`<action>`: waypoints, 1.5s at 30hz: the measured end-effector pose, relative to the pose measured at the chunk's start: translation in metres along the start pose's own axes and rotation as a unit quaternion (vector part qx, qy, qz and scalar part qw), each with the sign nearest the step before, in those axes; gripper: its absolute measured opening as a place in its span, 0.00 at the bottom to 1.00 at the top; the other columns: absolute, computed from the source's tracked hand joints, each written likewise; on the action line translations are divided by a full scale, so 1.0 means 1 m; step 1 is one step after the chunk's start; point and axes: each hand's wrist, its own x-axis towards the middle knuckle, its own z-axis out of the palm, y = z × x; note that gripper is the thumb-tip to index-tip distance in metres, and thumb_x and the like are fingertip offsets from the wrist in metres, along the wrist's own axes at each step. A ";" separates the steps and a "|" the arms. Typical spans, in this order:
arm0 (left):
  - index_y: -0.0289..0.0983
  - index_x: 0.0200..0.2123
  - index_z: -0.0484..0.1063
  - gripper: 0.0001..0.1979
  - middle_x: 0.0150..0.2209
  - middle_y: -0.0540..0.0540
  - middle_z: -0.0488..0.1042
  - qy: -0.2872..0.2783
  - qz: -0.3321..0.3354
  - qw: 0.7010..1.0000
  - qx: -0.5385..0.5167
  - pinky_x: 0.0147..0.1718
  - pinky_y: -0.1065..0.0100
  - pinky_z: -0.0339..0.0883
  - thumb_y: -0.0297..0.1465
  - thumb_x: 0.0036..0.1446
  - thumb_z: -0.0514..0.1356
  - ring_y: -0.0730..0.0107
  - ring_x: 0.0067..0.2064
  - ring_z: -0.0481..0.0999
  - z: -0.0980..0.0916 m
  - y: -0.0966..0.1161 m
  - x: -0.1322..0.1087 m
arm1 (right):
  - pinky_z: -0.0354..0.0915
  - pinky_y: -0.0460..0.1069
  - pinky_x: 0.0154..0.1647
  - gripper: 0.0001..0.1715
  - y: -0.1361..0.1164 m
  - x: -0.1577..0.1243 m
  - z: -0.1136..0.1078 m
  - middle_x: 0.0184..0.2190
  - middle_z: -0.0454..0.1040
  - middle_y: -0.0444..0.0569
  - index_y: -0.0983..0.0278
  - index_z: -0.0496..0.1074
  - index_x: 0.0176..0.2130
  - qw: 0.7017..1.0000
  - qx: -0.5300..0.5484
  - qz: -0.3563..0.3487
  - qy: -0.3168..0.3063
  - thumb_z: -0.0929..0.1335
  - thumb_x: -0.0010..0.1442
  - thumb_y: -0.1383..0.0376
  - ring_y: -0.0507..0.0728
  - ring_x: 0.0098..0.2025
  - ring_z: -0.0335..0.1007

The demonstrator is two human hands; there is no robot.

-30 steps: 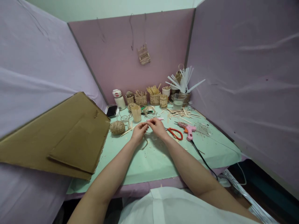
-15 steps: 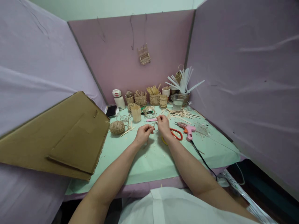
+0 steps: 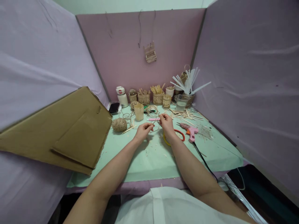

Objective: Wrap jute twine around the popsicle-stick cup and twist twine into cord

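Over the middle of the table, my left hand (image 3: 143,132) is closed, thumb and fingertips pinching a thin length of twine (image 3: 157,122). My right hand (image 3: 166,124) is closed on the same twine a short way to the right, its fingertips partly hidden. A slim pink-handled tool (image 3: 153,119) lies just behind the right fingers. Under the right wrist rest scissors (image 3: 180,134) with red and yellow handles, partly covered by the arm. To the left are a ball of twine (image 3: 119,124) and a small cup made of wooden sticks (image 3: 139,112).
A pink glue gun (image 3: 192,132) with a black cord lies at right, near loose wooden sticks (image 3: 187,114). Stick-filled baskets (image 3: 143,99), a white jar (image 3: 122,97) and a clear cup (image 3: 181,102) line the back. Cardboard (image 3: 77,133) leans at left beside a phone (image 3: 114,107).
The view has swung slightly left, so the table appears shifted right. My hands have drawn a little apart, both still pinching the twine.
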 end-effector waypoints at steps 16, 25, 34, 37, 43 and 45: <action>0.34 0.26 0.74 0.10 0.23 0.49 0.71 0.002 0.012 0.999 0.053 0.32 0.69 0.61 0.35 0.48 0.59 0.71 0.29 0.67 -0.003 0.002 0.000 | 0.58 0.44 0.28 0.16 -0.014 -0.016 0.004 0.24 0.68 0.41 0.63 0.68 0.28 0.962 0.118 0.145 -0.198 0.71 0.46 0.53 0.50 0.28 0.63; 0.34 0.25 0.74 0.11 0.22 0.48 0.71 -0.032 0.023 0.998 0.056 0.32 0.68 0.62 0.36 0.49 0.59 0.71 0.29 0.67 -0.001 0.004 -0.002 | 0.53 0.44 0.20 0.17 0.001 -0.006 0.005 0.19 0.60 0.39 0.63 0.64 0.24 0.978 0.154 0.142 -0.003 0.70 0.45 0.54 0.48 0.22 0.55; 0.34 0.27 0.74 0.11 0.23 0.49 0.70 -0.015 0.032 0.999 0.023 0.32 0.69 0.61 0.36 0.49 0.59 0.72 0.28 0.67 -0.003 0.004 0.000 | 0.48 0.46 0.18 0.25 -0.006 -0.011 0.005 0.16 0.63 0.44 0.64 0.66 0.21 0.979 0.044 0.185 -0.078 0.63 0.53 0.47 0.48 0.16 0.51; 0.34 0.27 0.73 0.11 0.23 0.50 0.70 0.019 0.028 0.999 0.015 0.32 0.69 0.61 0.37 0.49 0.59 0.72 0.28 0.67 -0.004 0.004 0.002 | 0.50 0.47 0.20 0.30 -0.009 -0.014 0.007 0.14 0.62 0.45 0.64 0.65 0.16 0.980 -0.070 0.133 -0.127 0.60 0.56 0.46 0.49 0.16 0.53; 0.34 0.27 0.73 0.11 0.22 0.50 0.69 0.072 0.012 0.997 0.030 0.33 0.69 0.61 0.37 0.49 0.59 0.71 0.29 0.68 -0.010 0.004 0.005 | 0.56 0.47 0.28 0.23 -0.009 -0.014 0.009 0.23 0.71 0.47 0.65 0.71 0.23 0.985 -0.124 -0.012 -0.119 0.61 0.57 0.51 0.52 0.26 0.63; 0.35 0.27 0.73 0.11 0.22 0.50 0.69 0.061 0.012 0.998 0.031 0.33 0.69 0.61 0.37 0.49 0.60 0.71 0.29 0.68 -0.010 0.004 0.005 | 0.56 0.46 0.26 0.21 -0.010 -0.015 0.010 0.25 0.71 0.47 0.64 0.71 0.28 0.985 -0.092 0.020 -0.142 0.61 0.57 0.52 0.52 0.26 0.64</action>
